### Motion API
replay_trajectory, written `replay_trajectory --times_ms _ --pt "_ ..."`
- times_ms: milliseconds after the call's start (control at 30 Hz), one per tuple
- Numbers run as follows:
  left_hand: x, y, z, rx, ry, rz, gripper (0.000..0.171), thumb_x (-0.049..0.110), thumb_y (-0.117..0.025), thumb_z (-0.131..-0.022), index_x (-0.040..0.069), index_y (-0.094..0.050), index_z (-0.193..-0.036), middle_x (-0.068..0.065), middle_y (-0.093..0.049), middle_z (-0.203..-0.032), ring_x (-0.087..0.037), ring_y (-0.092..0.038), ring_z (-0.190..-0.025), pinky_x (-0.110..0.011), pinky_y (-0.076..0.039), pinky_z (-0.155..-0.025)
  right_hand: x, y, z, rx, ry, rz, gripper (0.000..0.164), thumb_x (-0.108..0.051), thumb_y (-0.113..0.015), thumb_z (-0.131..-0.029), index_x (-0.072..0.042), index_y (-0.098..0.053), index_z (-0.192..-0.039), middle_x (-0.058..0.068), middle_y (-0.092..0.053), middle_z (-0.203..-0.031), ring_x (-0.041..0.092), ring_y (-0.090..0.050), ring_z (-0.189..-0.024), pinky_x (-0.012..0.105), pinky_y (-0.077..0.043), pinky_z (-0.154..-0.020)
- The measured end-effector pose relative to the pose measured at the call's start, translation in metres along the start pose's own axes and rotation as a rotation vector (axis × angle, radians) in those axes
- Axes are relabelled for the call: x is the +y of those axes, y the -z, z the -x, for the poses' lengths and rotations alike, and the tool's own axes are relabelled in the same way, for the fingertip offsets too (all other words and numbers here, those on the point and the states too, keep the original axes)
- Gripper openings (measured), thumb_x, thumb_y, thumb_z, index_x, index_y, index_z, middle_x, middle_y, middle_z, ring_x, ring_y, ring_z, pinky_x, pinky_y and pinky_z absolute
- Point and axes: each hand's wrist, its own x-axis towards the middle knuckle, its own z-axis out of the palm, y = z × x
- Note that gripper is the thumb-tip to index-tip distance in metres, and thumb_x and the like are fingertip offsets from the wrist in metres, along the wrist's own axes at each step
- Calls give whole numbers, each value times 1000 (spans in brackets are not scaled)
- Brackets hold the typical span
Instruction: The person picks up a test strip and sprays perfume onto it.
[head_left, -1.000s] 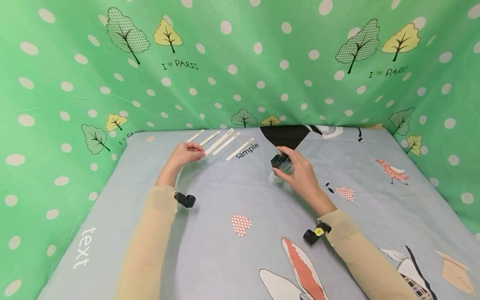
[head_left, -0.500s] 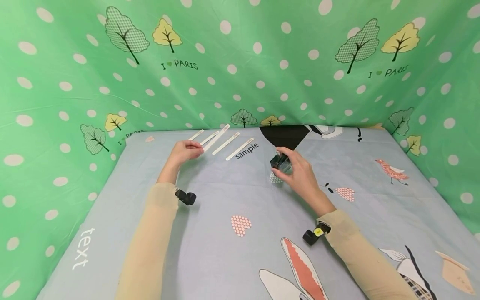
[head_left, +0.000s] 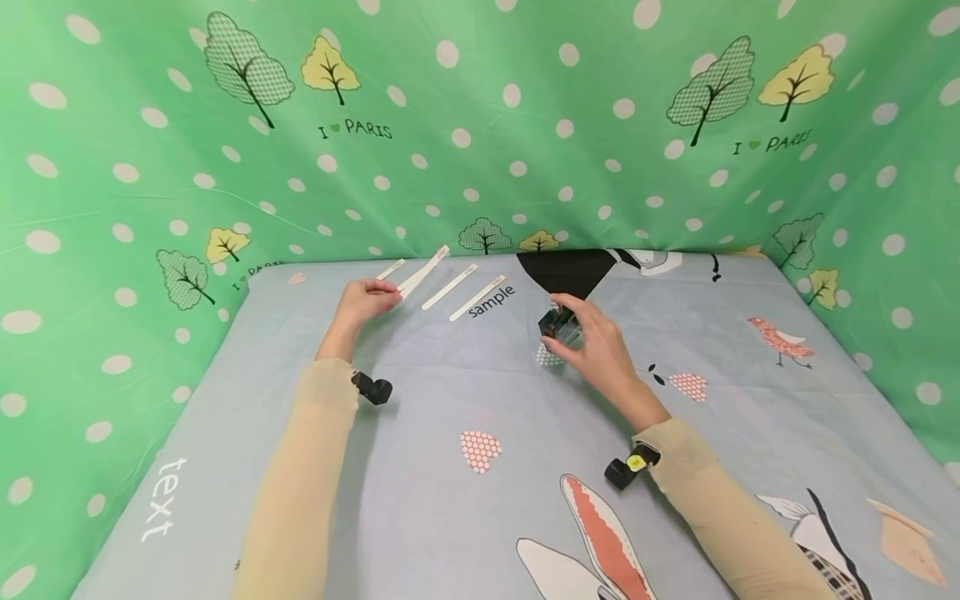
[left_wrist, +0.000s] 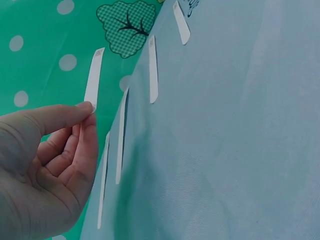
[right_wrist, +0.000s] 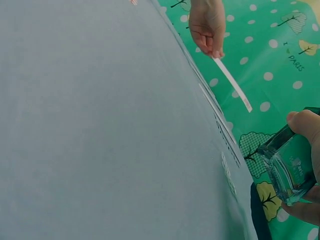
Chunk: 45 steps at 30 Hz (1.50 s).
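Note:
My left hand (head_left: 363, 302) pinches one end of a white perfume test strip (left_wrist: 94, 75) between thumb and index finger. The strip points up and away, raised over the far left of the table. Below it, several similar white strips (left_wrist: 153, 72) lie spaced in a slanted row on the cloth. Over the middle of the far half, my right hand (head_left: 603, 346) grips a square, blue-green glass perfume bottle (right_wrist: 290, 167) with thumb and fingers on opposite sides. In the right wrist view, only part of that hand shows at the right edge.
A pale grey-blue printed cloth (head_left: 420, 417) covers the table, with hearts, a bird and the word "sample" printed on it. Green dotted fabric (head_left: 480, 108) hangs along the table's far edge and both sides. A wrist camera (head_left: 372, 388) sits at each cuff.
My left hand has lifted the test strip off the row and drawn it slightly left and up. My right hand and the perfume bottle have stayed nearly still.

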Motion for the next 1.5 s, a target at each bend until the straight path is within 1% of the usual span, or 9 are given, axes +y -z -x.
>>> replay_trajectory --times_ms 233,433,600,800,1133,1233,1333,1433,1500 --pt "-6 -1 -9 10 16 0 26 10 -73 -89 1 -64 -112 19 -60 -65 5 -60 -66 -22 -56 -82 2 -1 1 8 7 -1 65 -23 -82 -83 -17 -50 -139 10 -63 -131 30 -64 -116 48 -57 -90" --pt "-11 -6 -12 24 36 -2 26 8 -74 -88 -1 -65 -111 19 -60 -61 6 -59 -63 -14 -53 -71 3 1 1 8 -1 -9 65 -22 -82 -83 -16 -51 -138 9 -63 -132 29 -63 -119 47 -56 -93" --pt "-16 -8 -15 24 56 39 26 6 -74 -88 -2 -65 -110 18 -61 -61 5 -59 -64 -11 -54 -68 3 1 1 5 -3 -9 65 -22 -82 -82 -16 -50 -138 9 -63 -133 29 -63 -120 47 -56 -93" --pt "-21 -7 -16 36 52 40 28 6 -73 -89 -4 -65 -114 17 -61 -64 4 -60 -64 -10 -53 -65 3 1 2 2 0 -5 65 -23 -82 -83 -15 -50 -139 9 -62 -134 30 -63 -120 47 -56 -94" --pt "-25 -1 -14 54 41 70 34 4 -72 -89 -7 -65 -120 11 -66 -75 2 -63 -69 -12 -55 -71 3 -1 3 -3 -12 1 66 -23 -83 -82 -16 -50 -139 10 -63 -132 31 -62 -120 48 -55 -95" --pt "-25 4 -13 48 39 114 27 3 -73 -87 -5 -69 -112 7 -67 -75 0 -65 -69 -14 -56 -70 3 -1 2 -3 -13 1 66 -23 -83 -82 -16 -50 -139 10 -63 -133 31 -62 -120 48 -55 -95" --pt "-24 8 -11 49 34 132 24 4 -74 -86 -3 -70 -108 7 -66 -76 -1 -64 -69 -14 -56 -70 2 -1 2 -1 -12 2 66 -23 -83 -82 -16 -50 -139 10 -63 -132 31 -62 -120 48 -55 -95" --pt "-23 10 -11 71 44 116 27 5 -73 -87 -4 -69 -113 4 -70 -82 1 -64 -69 -16 -57 -75 2 -1 2 0 -10 2 67 -22 -83 -82 -17 -50 -139 10 -63 -132 31 -63 -119 49 -56 -94" --pt "-23 11 -12 91 59 81 32 6 -71 -90 -3 -66 -119 3 -69 -88 2 -63 -71 -17 -57 -81 1 -1 3 0 -10 4 67 -23 -83 -81 -16 -50 -139 10 -63 -132 32 -63 -118 49 -56 -93"
